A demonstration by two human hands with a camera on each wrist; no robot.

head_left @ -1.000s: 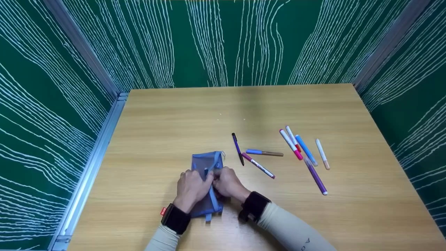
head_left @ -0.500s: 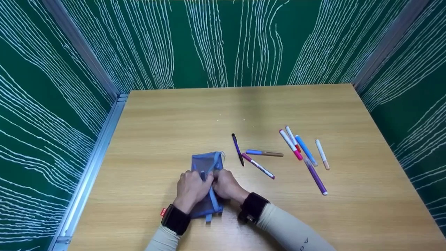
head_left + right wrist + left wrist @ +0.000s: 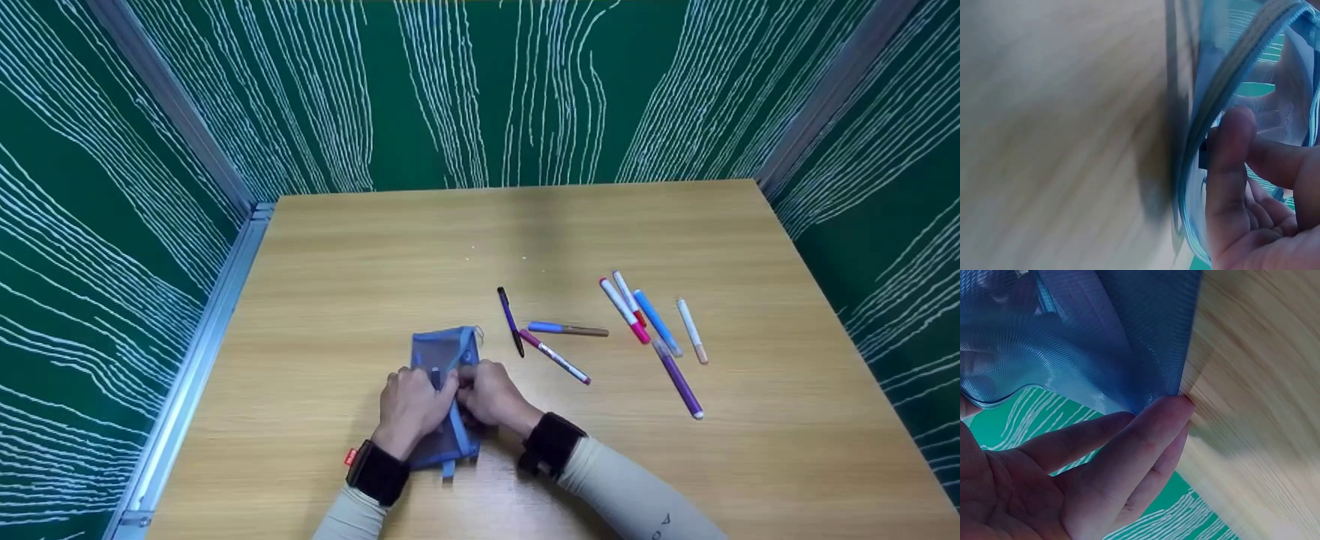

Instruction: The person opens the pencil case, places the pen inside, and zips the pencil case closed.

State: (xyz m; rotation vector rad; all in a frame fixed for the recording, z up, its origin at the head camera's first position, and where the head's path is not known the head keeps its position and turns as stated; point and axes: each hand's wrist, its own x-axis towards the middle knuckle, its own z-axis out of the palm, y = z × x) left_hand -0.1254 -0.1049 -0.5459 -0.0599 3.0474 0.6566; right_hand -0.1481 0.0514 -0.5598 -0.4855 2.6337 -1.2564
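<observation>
A blue mesh zip pencil pouch (image 3: 443, 346) lies on the table before me. My left hand (image 3: 412, 405) grips its side, the thumb at the zip edge; in the left wrist view the fingers (image 3: 1145, 444) touch the mesh from outside. My right hand (image 3: 495, 394) is at the zipped opening (image 3: 1224, 84). Thumb and forefinger are bent together inside it in the right wrist view, seeming to pinch a dark pen-like thing (image 3: 1203, 154), mostly hidden by the fingers. A dark pen end (image 3: 436, 377) shows by the left thumb.
Right of the pouch lie a black-and-purple pen (image 3: 511, 321), a blue-and-brown marker (image 3: 568, 328) and a magenta-and-white marker (image 3: 556, 356). Farther right are several more markers, among them a light blue one (image 3: 658, 322) and a purple one (image 3: 679, 381). Green walls (image 3: 525, 97) border the table.
The dark pen end by the left thumb has shifted slightly left and nearer and shows more clearly than a second ago. Both hands stay at the pouch; the loose markers have not moved.
</observation>
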